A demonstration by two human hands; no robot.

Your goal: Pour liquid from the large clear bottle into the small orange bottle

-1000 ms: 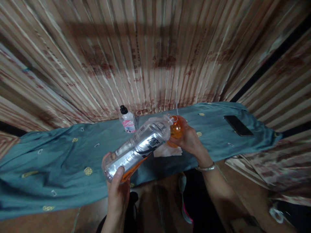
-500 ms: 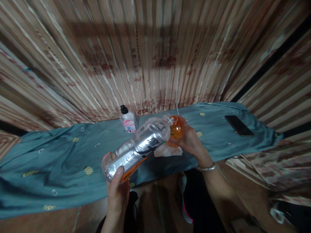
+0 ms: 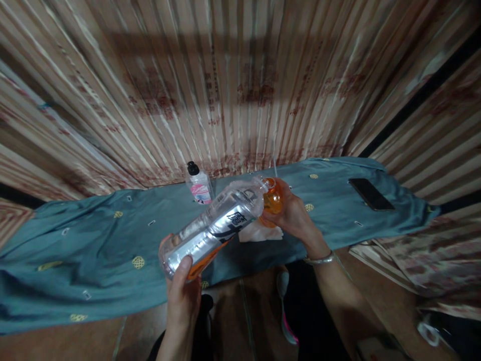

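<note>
The large clear drink bottle (image 3: 214, 228) is gripped at its base by the left hand (image 3: 183, 296), tilted mouth-first into an orange-filled cup (image 3: 272, 198) cupped in the right hand (image 3: 292, 215); overflow is risked, onto the white tissue (image 3: 259, 233) and teal cloth (image 3: 93, 250), should the tilt steepen.

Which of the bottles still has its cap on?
The small bottle with the black cap, upright on the teal cloth. The large bottle is tipped, open-mouthed.
</note>
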